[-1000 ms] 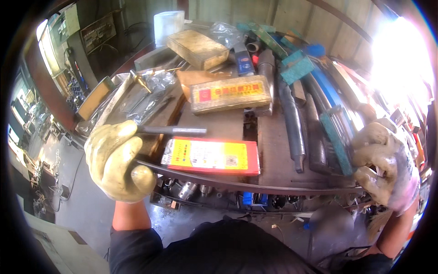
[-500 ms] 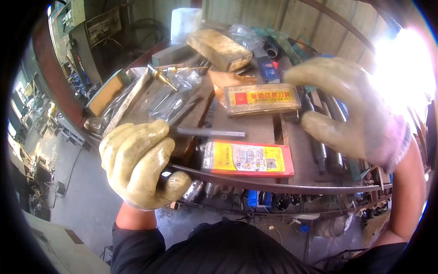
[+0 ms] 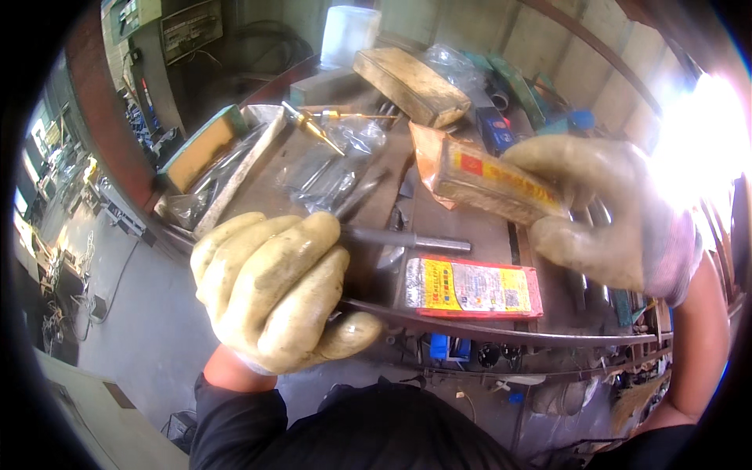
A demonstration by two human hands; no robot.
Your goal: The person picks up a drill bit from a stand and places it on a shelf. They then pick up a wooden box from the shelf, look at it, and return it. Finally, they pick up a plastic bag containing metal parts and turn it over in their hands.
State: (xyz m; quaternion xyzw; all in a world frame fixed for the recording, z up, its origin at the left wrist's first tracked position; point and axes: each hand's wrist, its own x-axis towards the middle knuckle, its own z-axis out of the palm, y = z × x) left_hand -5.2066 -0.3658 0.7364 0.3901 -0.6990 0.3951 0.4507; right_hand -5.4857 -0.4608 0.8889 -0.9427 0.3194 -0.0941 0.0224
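Observation:
My left hand (image 3: 274,290), in a cream coated work glove, is curled closed at the near left edge of the bench. A grey metal rod (image 3: 423,241) sticks out to the right from its fingers, which hide the rest. My right hand (image 3: 599,211), gloved alike and slightly blurred, grips the right end of a worn yellow cardboard box (image 3: 489,184) between fingers and thumb. The box sits tilted, its right end nearer me, with brown paper (image 3: 427,157) at its left end. A red, yellow and white flat box (image 3: 474,287) lies near the front edge.
Brass-coloured tools (image 3: 313,129) and clear plastic bags (image 3: 329,172) lie at the back left, beside an open tray (image 3: 235,176). A stained cardboard box (image 3: 411,82) stands at the back. Below the bench edge (image 3: 501,337), a lower shelf holds a blue holder (image 3: 450,347) and metal parts.
My right hand has closed on the right end of the yellow box, which has turned so that this end is nearer me. The whole view has shifted, with things now further right and lower.

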